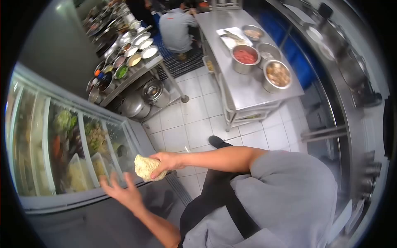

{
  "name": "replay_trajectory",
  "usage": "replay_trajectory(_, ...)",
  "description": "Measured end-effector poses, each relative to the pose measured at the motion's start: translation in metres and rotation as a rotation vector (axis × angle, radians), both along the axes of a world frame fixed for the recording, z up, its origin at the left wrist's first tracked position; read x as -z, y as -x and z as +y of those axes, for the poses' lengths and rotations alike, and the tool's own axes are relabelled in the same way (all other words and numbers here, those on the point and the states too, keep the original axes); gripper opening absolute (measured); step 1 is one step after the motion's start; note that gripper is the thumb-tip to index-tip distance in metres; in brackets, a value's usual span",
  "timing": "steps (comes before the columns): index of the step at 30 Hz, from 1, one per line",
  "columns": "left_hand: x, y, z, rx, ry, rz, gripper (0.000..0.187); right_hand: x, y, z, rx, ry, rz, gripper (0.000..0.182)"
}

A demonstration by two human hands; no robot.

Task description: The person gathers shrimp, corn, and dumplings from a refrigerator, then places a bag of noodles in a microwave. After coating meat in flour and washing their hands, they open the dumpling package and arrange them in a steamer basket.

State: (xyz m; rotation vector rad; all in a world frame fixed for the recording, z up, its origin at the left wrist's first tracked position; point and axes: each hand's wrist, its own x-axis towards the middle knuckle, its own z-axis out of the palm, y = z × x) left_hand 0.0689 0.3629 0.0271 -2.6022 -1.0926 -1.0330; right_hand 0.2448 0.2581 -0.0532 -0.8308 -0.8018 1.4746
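A pale yellow, bumpy cauliflower (pixel 145 167) is gripped in my right hand (pixel 167 162), with the fingers and thumb wrapped around its near side. Just below and to the left of it, my left hand (pixel 125 192) has its fingers spread and holds nothing. Both hands are at the front edge of a glass-fronted fridge (pixel 111 196). Behind the glass, leafy greens (pixel 66 120) and other vegetables are visible, along with a clear container (pixel 78 175) of something pale.
A steel table (pixel 248 97) holds pots, one with red contents (pixel 245 57) and one with pale brown chunks (pixel 277 76). Bowls crowd another steel counter (pixel 120 89), above large lidded pots (pixel 156 93). A person in grey (pixel 178 31) crouches beyond the tiled floor (pixel 192 109).
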Motion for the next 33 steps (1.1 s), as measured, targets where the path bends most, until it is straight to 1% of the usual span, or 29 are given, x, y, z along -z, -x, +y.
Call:
replay_trajectory(1, -0.009, -0.007, 0.018, -0.073, -0.147, 0.087, 0.052, 0.003, -0.011, -0.015, 0.094, -0.082, 0.052, 0.055)
replay_trajectory(3, -0.021, -0.010, 0.070, -0.453, -0.242, 0.358, 0.067, 0.010, -0.033, -0.042, 0.140, -0.110, 0.068, 0.055)
replay_trajectory(5, -0.027, -0.002, 0.124, -0.748, -0.088, 0.530, 0.078, 0.011, -0.049, -0.067, 0.238, -0.085, -0.053, 0.050)
replay_trajectory(6, -0.023, 0.007, 0.145, -0.822, -0.113, 0.555, 0.082, 0.009, -0.056, -0.082, 0.252, -0.091, -0.054, 0.050)
replay_trajectory(7, -0.019, 0.011, 0.155, -0.897, -0.138, 0.579, 0.086, 0.009, -0.063, -0.099, 0.362, -0.026, -0.232, 0.048)
replay_trajectory(8, -0.019, 0.006, 0.151, -0.885, -0.146, 0.573, 0.086, 0.010, -0.072, -0.117, 0.471, 0.043, -0.408, 0.047)
replay_trajectory(9, -0.018, -0.001, 0.144, -0.925, -0.101, 0.576, 0.089, 0.010, -0.080, -0.139, 0.484, 0.048, -0.402, 0.047)
replay_trajectory(10, -0.017, -0.011, 0.138, -0.964, -0.055, 0.579, 0.091, 0.008, -0.090, -0.164, 0.572, 0.100, -0.443, 0.048)
replay_trajectory(11, -0.019, -0.026, 0.136, -0.950, -0.062, 0.584, 0.091, 0.008, -0.102, -0.189, 0.660, 0.153, -0.485, 0.049)
replay_trajectory(12, -0.024, -0.044, 0.142, -0.944, 0.121, 0.443, 0.090, 0.009, -0.116, -0.215, 0.673, 0.159, -0.478, 0.049)
replay_trajectory(13, -0.027, -0.060, 0.146, -0.937, 0.310, 0.298, 0.089, 0.010, -0.132, -0.243, 0.766, 0.201, -0.480, 0.048)
replay_trajectory(14, -0.037, -0.063, 0.164, -0.598, 0.578, 0.384, 0.079, 0.012, -0.148, -0.274, 0.859, 0.242, -0.482, 0.048)
replay_trajectory(15, -0.022, -0.087, 0.145, -0.592, 0.581, 0.389, 0.079, 0.016, -0.162, -0.305, 0.863, 0.249, -0.483, 0.048)
replay_trajectory(17, 0.025, -0.140, 0.112, -0.222, 0.396, 0.071, 0.067, 0.027, -0.189, -0.367, 1.103, 0.277, -0.336, 0.042)
replay_trajectory(18, 0.030, -0.172, 0.057, -0.056, 0.522, -0.030, 0.063, 0.031, -0.203, -0.399, 1.182, 0.260, -0.230, 0.040)
replay_trajectory(19, 0.030, -0.219, -0.016, 0.112, 0.643, -0.134, 0.058, 0.034, -0.219, -0.433, 1.258, 0.243, -0.122, 0.037)
replay_trajectory(21, 0.055, -0.295, -0.105, 0.301, 0.698, -0.213, 0.051, 0.017, -0.250, -0.504, 1.408, 0.186, -0.022, 0.033)
replay_trajectory(22, 0.053, -0.339, -0.156, 0.298, 0.710, -0.204, 0.045, 0.008, -0.268, -0.540, 1.469, 0.210, -0.016, 0.032)
replay_trajectory(23, 0.053, -0.379, -0.195, 0.362, 0.768, -0.251, 0.043, 0.002, -0.287, -0.574, 1.532, 0.233, -0.005, 0.032)
replay_trajectory(25, 0.053, -0.450, -0.251, 0.368, 0.988, -0.319, 0.042, -0.001, -0.325, -0.635, 1.654, 0.262, 0.005, 0.032)
replay_trajectory(27, 0.046, -0.506, -0.293, 0.590, 0.744, -0.265, 0.043, -0.005, -0.365, -0.687, 1.745, 0.248, -0.033, 0.031)
replay_trajectory(28, 0.040, -0.532, -0.311, 0.616, 0.736, -0.234, 0.043, -0.008, -0.386, -0.711, 1.716, 0.320, -0.094, 0.031)
replay_trajectory(29, 0.033, -0.556, -0.325, 0.641, 0.727, -0.203, 0.043, -0.010, -0.406, -0.730, 1.698, 0.325, -0.109, 0.031)
replay_trajectory(31, 0.019, -0.601, -0.343, 0.620, 0.780, -0.087, 0.042, -0.010, -0.443, -0.755, 1.710, 0.379, -0.248, 0.031)
replay_trajectory(32, 0.020, -0.624, -0.344, 0.606, 0.800, -0.048, 0.041, -0.002, -0.461, -0.765, 1.724, 0.322, -0.201, 0.032)
replay_trajectory(33, 0.024, -0.647, -0.342, 0.592, 0.821, -0.009, 0.041, 0.001, -0.476, -0.771, 1.704, 0.322, -0.211, 0.032)
